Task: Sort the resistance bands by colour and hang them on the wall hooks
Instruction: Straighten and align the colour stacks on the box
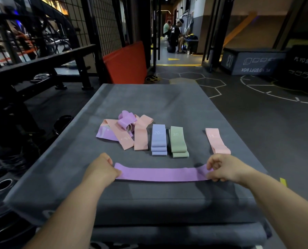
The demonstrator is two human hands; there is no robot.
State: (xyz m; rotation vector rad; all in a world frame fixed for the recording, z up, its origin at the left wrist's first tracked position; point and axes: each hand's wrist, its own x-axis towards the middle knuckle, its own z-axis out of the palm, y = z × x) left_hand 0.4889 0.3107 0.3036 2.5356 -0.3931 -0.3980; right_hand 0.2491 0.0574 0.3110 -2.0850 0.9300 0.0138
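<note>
Grey padded box top (167,105), dim gym floor (257,114), orange mat (126,63), plyo boxes (254,62)

— What's the room like?
— A dim gym. Dark floor (239,108) with white hexagon lines, a grey padded box (149,97) near, and an orange mat (126,63) leaning far left by a black wire-mesh wall (103,24).
— And far right?
— Dark plyo soft boxes (254,63). A lit corridor (178,51) runs straight ahead.
</note>
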